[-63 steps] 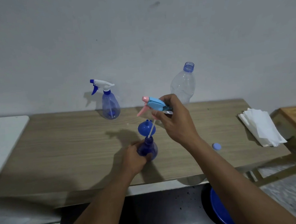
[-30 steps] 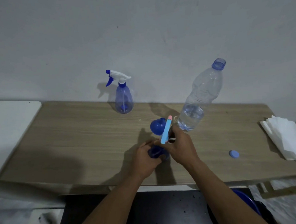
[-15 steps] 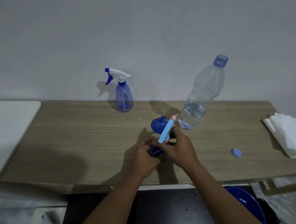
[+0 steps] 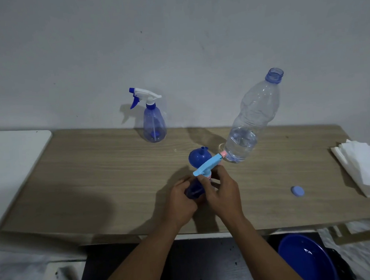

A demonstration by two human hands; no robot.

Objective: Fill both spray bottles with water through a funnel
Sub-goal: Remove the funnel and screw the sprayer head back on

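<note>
Down comes the spray head point(image 4: 207, 165) since 2 s ago, now seated on the dark blue bottle point(image 4: 193, 190) mid-table. Right hand point(image 4: 223, 190) pinches its collar, prob. screwing it on; left hand point(image 4: 181, 201) wraps the bottle body. So this one looks filled, being capped. Funnel point(image 4: 199, 157) sits just behind, water bottle point(image 4: 250, 123) w/ cap off to the right. Second sprayer point(image 4: 152, 120) stands at the back by the wall, closed.

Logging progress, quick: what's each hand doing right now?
Left hand: closed around the dark blue spray bottle.
Right hand: closed on the light blue sprayer head at its neck.
</note>
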